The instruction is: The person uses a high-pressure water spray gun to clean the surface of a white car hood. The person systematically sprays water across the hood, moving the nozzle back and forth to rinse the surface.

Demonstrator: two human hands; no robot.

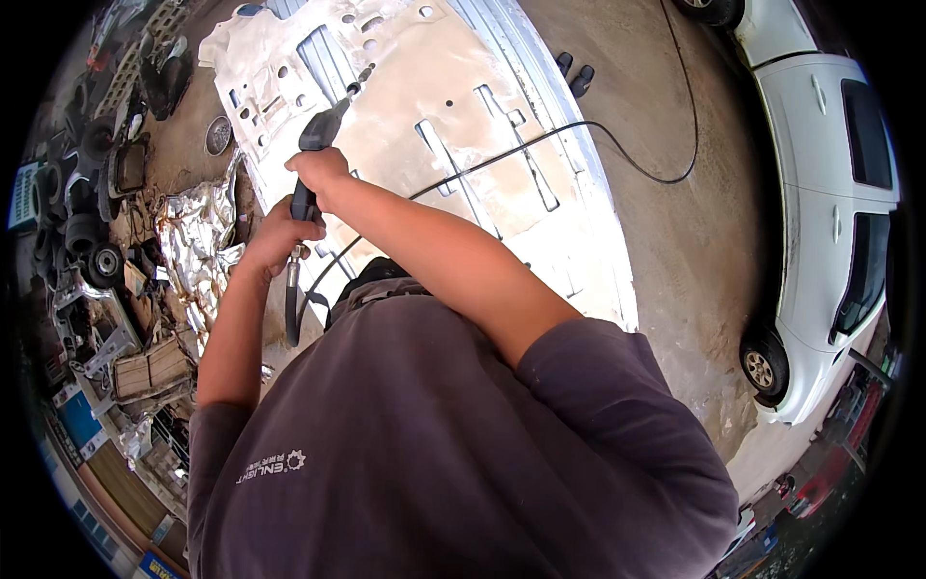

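Observation:
A black spray gun (306, 198), like that of a pressure washer, points away from me over a large beige panel with holes and slots (386, 96). My right hand (323, 177) is wrapped round the upper part of its body. Lower down, my left hand (280, 236) grips the rear handle, just above a metal fitting. From that fitting a thick black hose (291, 309) hangs down. The gun's thin nozzle end (362, 77) is over the panel; no spray can be made out. Ribbed pale blue metal (492, 39) shows under the panel's edge and through its openings.
A thin black hose (627, 159) crosses the panel and loops over the ground at the right. Dark slippers (581, 79) lie beside the panel. A white car (815, 193) stands at the right. Crumpled silver foil (198, 232), tyres (104, 261) and scrap fill the left.

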